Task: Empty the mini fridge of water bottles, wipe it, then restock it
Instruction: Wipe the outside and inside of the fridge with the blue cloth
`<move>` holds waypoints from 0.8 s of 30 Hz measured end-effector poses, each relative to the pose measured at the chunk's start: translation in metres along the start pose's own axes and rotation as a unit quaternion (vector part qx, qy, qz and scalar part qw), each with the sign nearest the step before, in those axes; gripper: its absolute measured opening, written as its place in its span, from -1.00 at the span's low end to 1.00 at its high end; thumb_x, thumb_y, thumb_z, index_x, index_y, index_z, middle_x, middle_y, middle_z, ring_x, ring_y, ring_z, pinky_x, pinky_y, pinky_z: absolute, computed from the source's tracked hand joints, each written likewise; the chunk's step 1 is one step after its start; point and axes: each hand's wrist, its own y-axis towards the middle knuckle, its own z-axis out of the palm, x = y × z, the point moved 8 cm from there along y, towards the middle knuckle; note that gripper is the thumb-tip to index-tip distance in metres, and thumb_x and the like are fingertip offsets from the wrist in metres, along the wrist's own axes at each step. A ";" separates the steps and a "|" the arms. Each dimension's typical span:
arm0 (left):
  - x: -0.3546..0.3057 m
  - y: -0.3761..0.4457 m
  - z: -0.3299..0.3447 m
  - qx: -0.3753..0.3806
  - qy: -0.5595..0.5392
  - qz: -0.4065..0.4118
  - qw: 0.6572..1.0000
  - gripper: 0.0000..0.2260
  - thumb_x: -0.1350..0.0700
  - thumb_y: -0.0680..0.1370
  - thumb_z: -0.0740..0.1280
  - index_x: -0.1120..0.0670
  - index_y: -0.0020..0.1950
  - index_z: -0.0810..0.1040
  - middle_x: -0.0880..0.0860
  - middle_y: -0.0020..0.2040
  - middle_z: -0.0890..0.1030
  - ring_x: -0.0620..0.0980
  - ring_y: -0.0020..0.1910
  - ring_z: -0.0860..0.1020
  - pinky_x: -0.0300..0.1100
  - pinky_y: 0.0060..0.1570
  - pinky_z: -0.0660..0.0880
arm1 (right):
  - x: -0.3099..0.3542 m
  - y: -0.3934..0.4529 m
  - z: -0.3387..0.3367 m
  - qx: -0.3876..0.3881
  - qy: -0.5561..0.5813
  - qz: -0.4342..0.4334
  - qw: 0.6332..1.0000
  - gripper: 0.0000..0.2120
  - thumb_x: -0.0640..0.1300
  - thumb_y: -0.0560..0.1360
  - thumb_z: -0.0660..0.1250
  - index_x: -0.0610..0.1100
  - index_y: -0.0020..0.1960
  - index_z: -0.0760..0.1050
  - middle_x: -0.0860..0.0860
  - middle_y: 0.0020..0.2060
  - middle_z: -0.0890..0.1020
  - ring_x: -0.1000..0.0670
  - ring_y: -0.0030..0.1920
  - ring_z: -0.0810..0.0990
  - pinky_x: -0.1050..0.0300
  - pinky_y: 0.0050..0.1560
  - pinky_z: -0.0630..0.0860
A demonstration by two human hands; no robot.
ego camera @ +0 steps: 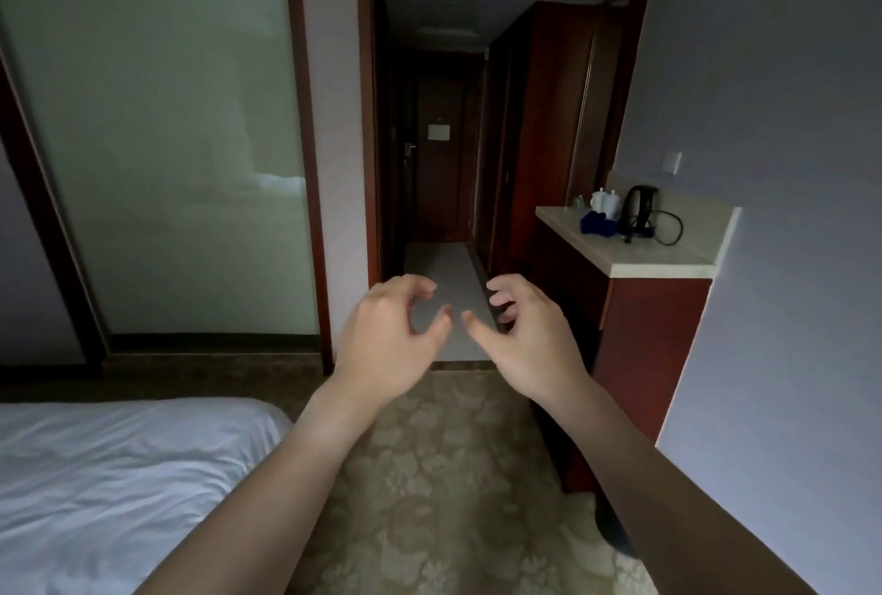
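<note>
Both arms reach forward in mid air over the carpet. My left hand (389, 332) and my right hand (522, 332) are held side by side, fingers curled and apart, holding nothing. No mini fridge or water bottle is plainly visible. A red-brown cabinet (654, 346) with a pale stone top (668, 255) stands at the right, beyond my right hand. On its top lie a dark blue cloth (597, 224), small white items (602, 200) and a black kettle (637, 212).
A bed with a white sheet (119, 475) fills the lower left. A frosted glass panel (157, 141) is on the left wall. Ahead, a dark hallway (439, 165) leads to a door, with a wooden wardrobe (544, 126) on its right. Patterned carpet (444, 475) lies underfoot.
</note>
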 end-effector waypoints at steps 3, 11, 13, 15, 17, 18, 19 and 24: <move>0.052 0.072 0.036 0.000 -0.017 0.001 1.000 -0.69 -0.02 0.56 0.38 0.06 0.26 0.60 -0.04 0.14 0.63 -0.10 0.12 0.56 -0.21 0.04 0.50 | -0.027 0.074 0.039 -0.006 -0.003 0.010 1.000 -0.51 0.21 0.47 0.40 0.02 0.30 0.46 0.14 0.06 0.54 0.10 0.01 0.55 0.04 0.04 0.57; 0.125 0.253 0.148 0.045 -0.025 0.043 0.998 -0.70 -0.06 0.55 0.38 0.05 0.22 0.60 -0.06 0.13 0.63 -0.06 0.12 0.55 -0.13 0.10 0.52 | -0.116 0.253 0.086 -0.026 0.009 0.047 0.999 -0.54 0.16 0.47 0.43 0.02 0.29 0.45 0.13 0.05 0.53 0.16 -0.03 0.52 0.12 -0.02 0.53; 0.148 0.287 0.180 0.055 -0.032 0.040 0.997 -0.69 -0.08 0.56 0.38 0.04 0.21 0.60 -0.08 0.11 0.62 -0.08 0.12 0.55 -0.13 0.10 0.52 | -0.146 0.291 0.099 -0.030 0.011 0.051 0.998 -0.54 0.16 0.47 0.43 0.01 0.29 0.45 0.13 0.05 0.52 0.17 -0.02 0.51 0.18 -0.06 0.50; 0.175 0.321 0.214 0.061 -0.038 0.029 0.997 -0.67 -0.12 0.55 0.36 0.03 0.21 0.60 -0.11 0.10 0.61 -0.11 0.12 0.54 -0.17 0.09 0.51 | -0.178 0.330 0.115 -0.033 0.010 0.052 0.998 -0.54 0.15 0.47 0.43 0.01 0.28 0.45 0.13 0.04 0.53 0.17 -0.02 0.51 0.26 -0.10 0.45; 0.201 0.355 0.250 0.064 -0.039 0.020 0.997 -0.65 -0.14 0.54 0.34 0.03 0.21 0.60 -0.12 0.10 0.61 -0.13 0.11 0.54 -0.21 0.08 0.50 | -0.212 0.370 0.134 -0.030 0.011 0.052 0.998 -0.54 0.15 0.46 0.44 0.01 0.29 0.45 0.13 0.04 0.52 0.16 -0.02 0.52 0.26 -0.10 0.45; 0.213 0.373 0.269 0.064 -0.038 0.017 0.997 -0.65 -0.15 0.54 0.34 0.03 0.21 0.60 -0.12 0.09 0.61 -0.13 0.11 0.54 -0.21 0.07 0.50 | -0.231 0.392 0.144 -0.029 0.013 0.051 0.998 -0.53 0.15 0.46 0.44 0.01 0.29 0.45 0.13 0.04 0.52 0.15 -0.01 0.52 0.23 -0.08 0.47; 0.223 0.392 0.288 0.064 -0.037 0.014 0.997 -0.65 -0.14 0.54 0.35 0.03 0.21 0.60 -0.12 0.09 0.61 -0.12 0.11 0.54 -0.21 0.07 0.50 | -0.249 0.415 0.153 -0.029 0.017 0.051 0.998 -0.53 0.15 0.47 0.43 0.01 0.29 0.45 0.14 0.04 0.52 0.14 -0.01 0.52 0.20 -0.06 0.48; 0.261 0.499 0.373 0.066 -0.036 0.012 0.997 -0.62 -0.13 0.54 0.38 0.04 0.27 0.55 -0.12 0.09 0.61 -0.12 0.10 0.56 -0.17 0.08 0.51 | -0.330 0.536 0.187 -0.026 0.034 0.042 0.998 -0.53 0.16 0.48 0.42 0.01 0.30 0.45 0.12 0.08 0.53 0.09 0.04 0.53 0.10 0.05 0.52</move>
